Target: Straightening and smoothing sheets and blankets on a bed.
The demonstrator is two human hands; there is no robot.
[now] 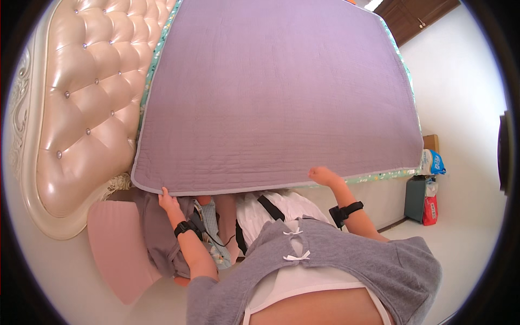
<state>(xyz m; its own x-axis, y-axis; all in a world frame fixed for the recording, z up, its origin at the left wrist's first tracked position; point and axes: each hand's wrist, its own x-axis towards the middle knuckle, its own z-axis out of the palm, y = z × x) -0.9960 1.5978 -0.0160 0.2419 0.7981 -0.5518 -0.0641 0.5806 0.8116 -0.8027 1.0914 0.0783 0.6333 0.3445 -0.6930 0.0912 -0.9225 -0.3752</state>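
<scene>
A purple-grey quilted mattress pad [268,97] lies spread across the bed, its pale bound edge towards me. Beneath its rim shows a green patterned fabric [378,176]. At the near left corner, my left hand [167,200] pinches the pad's edge between thumb and fingers. My right hand [323,176] is at the near edge further right, with its fingers curled; whether it grips the pad or the fabric under it cannot be told. Both wrists wear black straps with small devices.
A tufted headboard [89,93] stands at the left. A pink chair [118,248] with clothes [156,231] heaped beside it is below the bed's edge. At the right are a dark green box [414,199], a red package [430,211] and a blue-and-white package [435,163]. A brown wooden cabinet [414,18] stands beyond.
</scene>
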